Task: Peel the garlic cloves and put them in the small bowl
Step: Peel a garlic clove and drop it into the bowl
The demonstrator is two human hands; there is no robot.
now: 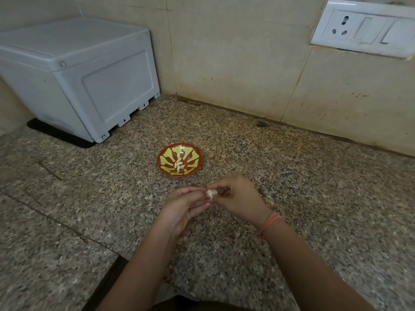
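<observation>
A small red bowl [166,153] with a yellow-green leaf pattern sits on the speckled granite counter, holding a few peeled garlic cloves [179,164] at its centre. Just in front of the bowl, both hands meet above the counter. My left hand [183,206] holds a whitish piece of garlic [211,193] at its fingertips. My right hand [238,198], with an orange thread on the wrist, pinches the same garlic from the right side. Most of the garlic is hidden by the fingers.
A grey plastic box [76,70] on a black mat stands at the back left. Tiled walls [235,63] meet in a corner behind the bowl, with a white socket plate [363,28] at the upper right. A few pale skin scraps [271,203] lie right of my hands.
</observation>
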